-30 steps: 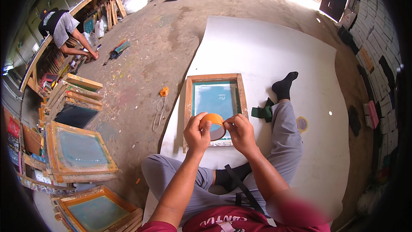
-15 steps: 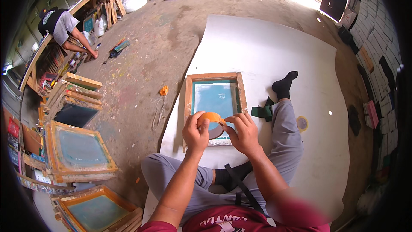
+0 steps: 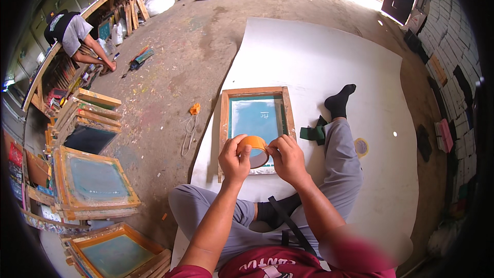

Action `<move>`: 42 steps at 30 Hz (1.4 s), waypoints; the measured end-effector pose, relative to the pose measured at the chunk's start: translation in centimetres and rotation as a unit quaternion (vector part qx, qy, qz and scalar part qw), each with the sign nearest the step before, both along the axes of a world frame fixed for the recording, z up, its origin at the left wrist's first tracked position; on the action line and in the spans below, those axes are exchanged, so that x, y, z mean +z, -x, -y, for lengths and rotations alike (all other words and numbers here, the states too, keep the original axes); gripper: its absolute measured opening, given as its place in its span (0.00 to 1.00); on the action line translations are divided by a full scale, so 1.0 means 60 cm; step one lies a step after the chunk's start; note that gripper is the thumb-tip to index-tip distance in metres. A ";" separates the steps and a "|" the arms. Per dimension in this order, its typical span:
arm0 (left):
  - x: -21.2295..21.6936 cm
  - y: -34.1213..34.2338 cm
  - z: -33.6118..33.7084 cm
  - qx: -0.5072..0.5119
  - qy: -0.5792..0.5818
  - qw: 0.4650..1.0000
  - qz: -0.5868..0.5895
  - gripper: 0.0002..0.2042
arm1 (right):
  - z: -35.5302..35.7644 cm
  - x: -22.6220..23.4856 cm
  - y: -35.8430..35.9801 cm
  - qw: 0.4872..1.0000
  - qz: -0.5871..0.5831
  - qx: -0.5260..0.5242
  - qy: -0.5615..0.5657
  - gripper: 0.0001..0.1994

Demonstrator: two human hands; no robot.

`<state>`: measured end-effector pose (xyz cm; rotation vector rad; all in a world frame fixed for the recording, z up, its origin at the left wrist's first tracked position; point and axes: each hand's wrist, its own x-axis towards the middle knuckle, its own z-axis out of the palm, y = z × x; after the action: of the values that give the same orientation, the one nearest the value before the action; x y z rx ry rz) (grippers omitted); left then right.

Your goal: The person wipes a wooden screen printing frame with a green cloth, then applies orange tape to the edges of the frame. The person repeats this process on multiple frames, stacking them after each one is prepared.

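Note:
A roll of orange tape [image 3: 252, 145] is held up in front of me, over the near part of a wooden screen-printing frame [image 3: 225, 123]. My left hand [image 3: 235, 158] grips the roll from its left side, thumb on the near face. At the roll's right edge my right hand [image 3: 288, 158] pinches with thumb and forefinger, seemingly on the tape's end; the fingers hide most of it. The frame's blue-green mesh [image 3: 256, 116] bears small pale marks and lies flat on a large white sheet [image 3: 319, 51] between my legs.
Dark green scraps [image 3: 314, 132] and a yellowish tape roll [image 3: 361, 148] lie beside my right leg. More screen frames [image 3: 96, 177] are stacked at the left. Crumpled orange tape [image 3: 195, 108] and a cord [image 3: 189, 136] rest on the floor. A person [image 3: 74, 36] bends over shelves at far left.
My right hand has shifted slightly left, closer to the orange roll, and its fingers have drawn together at the roll's edge. My left hand still holds the roll.

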<state>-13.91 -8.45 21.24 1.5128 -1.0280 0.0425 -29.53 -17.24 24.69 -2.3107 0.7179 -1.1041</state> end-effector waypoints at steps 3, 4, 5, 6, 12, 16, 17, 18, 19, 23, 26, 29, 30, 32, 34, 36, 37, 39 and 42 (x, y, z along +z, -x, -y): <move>-0.006 -0.001 0.000 -0.003 0.003 1.000 -0.021 0.24 | 0.001 0.006 0.006 1.000 -0.004 0.022 -0.005 0.04; -0.009 -0.002 0.000 -0.005 0.003 0.999 -0.031 0.23 | 0.002 0.009 0.010 1.000 -0.003 0.018 0.003 0.05; -0.012 -0.004 0.001 -0.004 0.005 0.999 -0.033 0.23 | 0.003 0.015 0.015 1.000 -0.002 0.015 0.011 0.05; -0.015 -0.007 0.001 -0.003 0.006 0.999 -0.035 0.23 | 0.004 0.020 0.019 1.000 -0.001 0.012 0.019 0.06; -0.006 -0.011 -0.012 -0.016 -0.063 0.997 -0.034 0.27 | -0.002 0.040 0.032 0.988 -0.082 0.027 0.127 0.07; -0.010 -0.011 -0.001 0.002 -0.006 1.000 -0.020 0.24 | 0.005 0.033 0.028 0.980 -0.105 0.023 0.169 0.06; -0.009 -0.013 -0.001 0.000 -0.004 1.000 -0.016 0.24 | 0.006 0.034 0.028 0.983 -0.101 0.031 0.152 0.06; -0.008 -0.014 -0.002 -0.001 -0.002 1.000 -0.012 0.24 | 0.007 0.035 0.030 0.985 -0.096 0.038 0.135 0.06; -0.006 -0.015 -0.003 -0.003 0.000 1.000 -0.008 0.23 | 0.009 0.038 0.032 0.988 -0.092 0.046 0.118 0.07; -0.003 -0.016 -0.015 -0.074 0.069 0.994 -0.029 0.25 | 0.014 0.066 0.038 0.996 -0.027 0.082 -0.038 0.06; 0.000 -0.017 -0.018 -0.112 0.124 0.986 -0.029 0.27 | 0.013 0.078 0.037 0.987 0.000 0.098 -0.131 0.05; -0.006 -0.019 -0.019 -0.109 0.133 0.984 -0.043 0.28 | 0.006 0.082 0.037 0.982 0.017 0.106 -0.156 0.05; -0.009 -0.019 -0.021 -0.120 0.140 0.981 -0.065 0.28 | 0.004 0.082 0.038 0.982 0.015 0.109 -0.155 0.05; -0.010 -0.015 -0.021 -0.142 0.152 0.972 -0.109 0.27 | 0.002 0.083 0.039 0.980 0.019 0.114 -0.162 0.05; -0.008 -0.011 -0.020 -0.156 0.168 0.963 -0.141 0.27 | 0.000 0.083 0.042 0.977 0.031 0.120 -0.176 0.05; -0.009 -0.011 -0.019 -0.163 0.175 0.959 -0.155 0.27 | -0.003 0.092 0.046 0.974 0.029 0.122 -0.189 0.04; -0.011 -0.014 -0.020 -0.163 0.174 0.959 -0.152 0.26 | -0.005 0.096 0.048 0.972 0.029 0.123 -0.196 0.04; -0.010 -0.013 -0.019 -0.162 0.173 0.961 -0.145 0.26 | -0.009 0.101 0.050 0.975 0.015 0.120 -0.189 0.04; -0.006 -0.012 -0.018 -0.161 0.179 0.961 -0.134 0.26 | -0.016 0.104 0.047 0.980 -0.010 0.108 -0.169 0.04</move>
<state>-13.17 -7.35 20.90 0.9808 -0.9746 -0.1925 -32.34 -16.28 30.90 -2.0549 0.5929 -0.7941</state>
